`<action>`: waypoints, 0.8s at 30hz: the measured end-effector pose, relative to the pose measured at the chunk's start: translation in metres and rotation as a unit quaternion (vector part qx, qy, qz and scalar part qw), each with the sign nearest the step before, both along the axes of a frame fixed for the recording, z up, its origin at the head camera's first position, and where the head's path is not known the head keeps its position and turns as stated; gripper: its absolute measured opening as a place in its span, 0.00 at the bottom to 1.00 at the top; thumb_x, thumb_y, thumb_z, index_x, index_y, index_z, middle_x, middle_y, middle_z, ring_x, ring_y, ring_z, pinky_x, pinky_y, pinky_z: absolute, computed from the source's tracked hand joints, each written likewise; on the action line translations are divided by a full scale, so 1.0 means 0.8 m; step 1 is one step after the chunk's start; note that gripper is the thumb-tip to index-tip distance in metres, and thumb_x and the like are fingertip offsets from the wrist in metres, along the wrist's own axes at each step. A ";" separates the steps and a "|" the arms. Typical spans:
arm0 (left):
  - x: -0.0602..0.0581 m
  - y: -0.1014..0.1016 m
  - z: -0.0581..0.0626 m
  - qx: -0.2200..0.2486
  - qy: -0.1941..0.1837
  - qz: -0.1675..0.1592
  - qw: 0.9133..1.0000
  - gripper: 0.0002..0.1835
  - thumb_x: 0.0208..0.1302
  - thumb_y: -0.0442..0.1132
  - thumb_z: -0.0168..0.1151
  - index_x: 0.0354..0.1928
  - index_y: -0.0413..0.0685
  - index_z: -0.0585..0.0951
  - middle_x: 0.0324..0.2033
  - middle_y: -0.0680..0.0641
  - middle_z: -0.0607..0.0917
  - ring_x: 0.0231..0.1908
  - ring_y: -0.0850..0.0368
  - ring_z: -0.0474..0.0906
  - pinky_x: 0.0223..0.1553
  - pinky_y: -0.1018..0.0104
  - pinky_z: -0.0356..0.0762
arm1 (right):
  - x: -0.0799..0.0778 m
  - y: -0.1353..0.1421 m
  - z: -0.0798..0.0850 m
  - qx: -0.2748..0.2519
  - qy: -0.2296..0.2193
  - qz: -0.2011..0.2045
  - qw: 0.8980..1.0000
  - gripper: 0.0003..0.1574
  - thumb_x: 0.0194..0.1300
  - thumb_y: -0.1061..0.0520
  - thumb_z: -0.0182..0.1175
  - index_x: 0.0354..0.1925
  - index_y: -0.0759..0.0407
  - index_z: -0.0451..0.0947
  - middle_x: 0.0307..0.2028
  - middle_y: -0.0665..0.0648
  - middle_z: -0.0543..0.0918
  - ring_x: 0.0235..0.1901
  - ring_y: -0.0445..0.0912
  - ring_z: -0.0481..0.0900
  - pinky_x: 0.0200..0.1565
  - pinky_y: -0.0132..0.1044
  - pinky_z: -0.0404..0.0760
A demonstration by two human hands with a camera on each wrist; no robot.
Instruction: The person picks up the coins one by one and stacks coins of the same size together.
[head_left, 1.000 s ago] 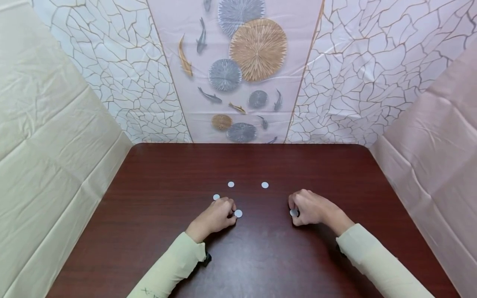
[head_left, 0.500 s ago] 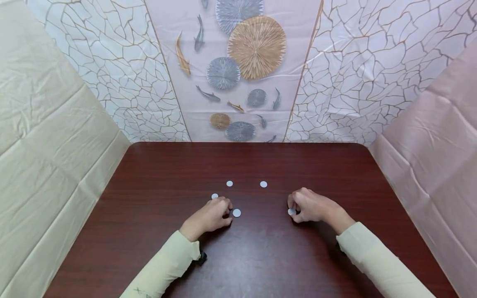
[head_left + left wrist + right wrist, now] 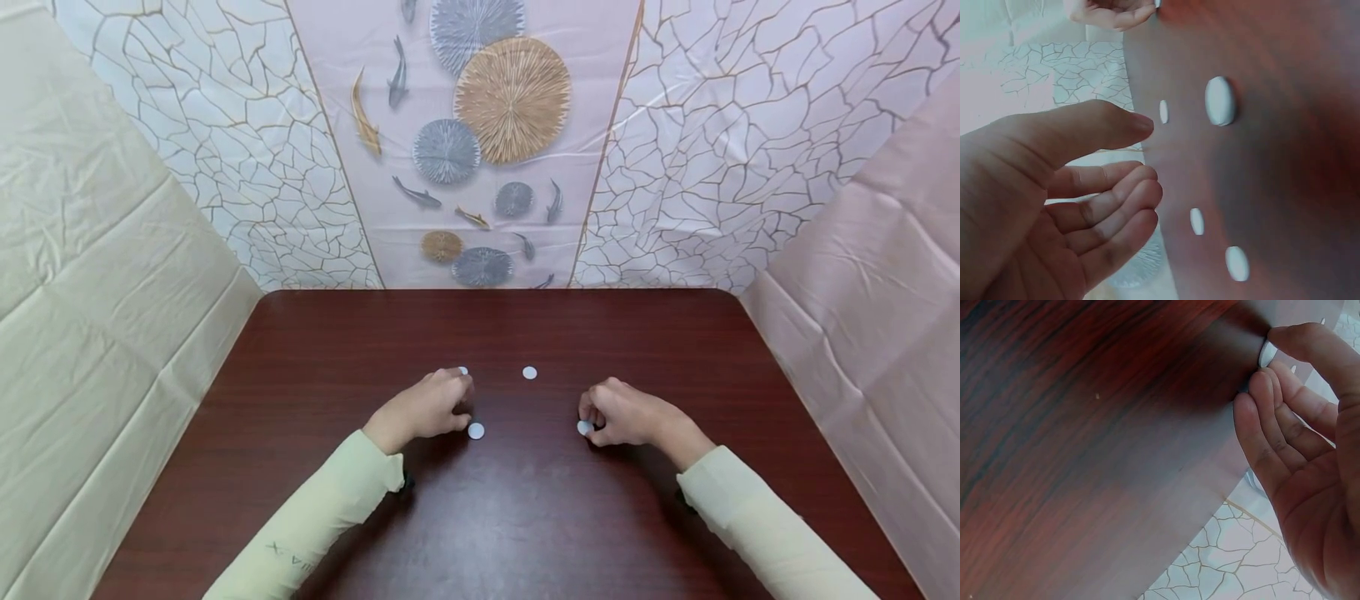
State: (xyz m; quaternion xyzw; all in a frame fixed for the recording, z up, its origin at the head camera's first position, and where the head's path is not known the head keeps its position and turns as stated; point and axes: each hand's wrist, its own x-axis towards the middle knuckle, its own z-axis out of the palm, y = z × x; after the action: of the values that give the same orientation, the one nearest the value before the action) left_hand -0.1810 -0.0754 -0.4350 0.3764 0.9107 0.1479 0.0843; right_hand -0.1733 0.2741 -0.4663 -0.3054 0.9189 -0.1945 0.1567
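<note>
My left hand hovers over the dark wood table, its thumb held apart from the loosely bent fingers and nothing between them. Just off its thumb tip lies a white round disc. Beyond its knuckles another white disc is partly covered. The left wrist view shows one more disc below that hand, hidden from the head view. A farther white disc lies at mid-table. On the right, my right hand pinches a white disc between thumb and fingers at the tabletop.
The dark reddish table has rounded far corners. Behind it hangs a patterned cloth with fish and round motifs. Plain pale cloth walls stand along the left and right sides.
My left hand has drawn back from the near disc and moved away from me, now covering the left disc and part of the far-left one. The right hand stays almost still with its disc.
</note>
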 end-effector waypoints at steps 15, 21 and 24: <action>-0.055 0.071 0.021 -0.049 -0.041 0.001 0.998 0.24 0.71 0.39 0.68 0.65 0.38 0.79 0.60 0.41 0.83 0.62 0.44 0.79 0.63 0.53 0.79 | 0.000 -0.003 0.004 0.018 -0.020 -0.015 1.000 0.09 0.57 0.61 0.76 0.35 0.55 0.84 0.31 0.47 0.85 0.32 0.37 0.82 0.36 0.29 0.82; -0.069 0.094 0.010 -0.059 -0.048 -0.005 0.997 0.24 0.72 0.40 0.67 0.67 0.39 0.78 0.63 0.42 0.82 0.65 0.44 0.75 0.67 0.53 0.75 | 0.002 -0.002 0.003 0.020 -0.020 -0.021 0.999 0.08 0.57 0.60 0.76 0.34 0.54 0.84 0.31 0.46 0.85 0.31 0.37 0.81 0.36 0.29 0.82; -0.075 0.103 0.004 -0.059 -0.037 -0.015 0.997 0.22 0.71 0.39 0.68 0.63 0.39 0.80 0.58 0.42 0.84 0.61 0.45 0.77 0.65 0.53 0.75 | 0.002 -0.003 0.003 0.020 -0.019 -0.021 0.999 0.08 0.58 0.60 0.76 0.34 0.53 0.85 0.31 0.46 0.85 0.31 0.36 0.81 0.36 0.29 0.82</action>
State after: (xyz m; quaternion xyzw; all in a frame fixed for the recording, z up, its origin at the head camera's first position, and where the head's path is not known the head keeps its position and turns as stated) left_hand -0.2411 0.0068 -0.4318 0.3788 0.9082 0.1068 0.1425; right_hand -0.1717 0.2718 -0.4643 -0.2788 0.9257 -0.1854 0.1758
